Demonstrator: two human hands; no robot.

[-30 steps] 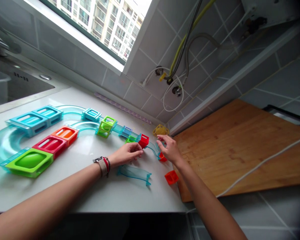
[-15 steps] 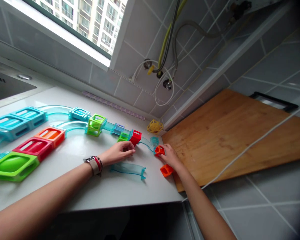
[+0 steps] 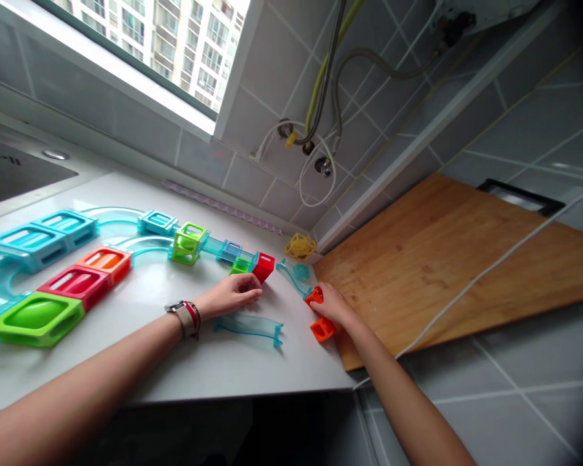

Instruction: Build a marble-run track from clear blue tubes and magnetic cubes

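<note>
My left hand (image 3: 229, 295) rests on the counter with bent fingers, its thumb apart from them and nothing visible between. Its fingertips lie close beside a red cube frame (image 3: 263, 266); whether they touch is unclear. A green block (image 3: 241, 266) sits partly behind that hand. With my right hand (image 3: 332, 303) I grip an orange cube frame (image 3: 313, 298), partly covered by my fingers. A curved clear-blue track piece (image 3: 294, 279) runs from this cube towards the red one, its far end apart from it. Another orange cube (image 3: 322, 330) stands just below my right hand.
A loose clear-blue track piece (image 3: 250, 327) lies in front of my left hand. Leftward curves a track of coloured blocks, including a tall green block (image 3: 189, 243). A yellow frame ball (image 3: 300, 246) sits at the back corner. A wooden board (image 3: 447, 272) leans at the right.
The orange cube in my right hand has shifted slightly right and towards me, with the track piece. A gap now shows between that track and the red cube. My left hand stays nearly still.
</note>
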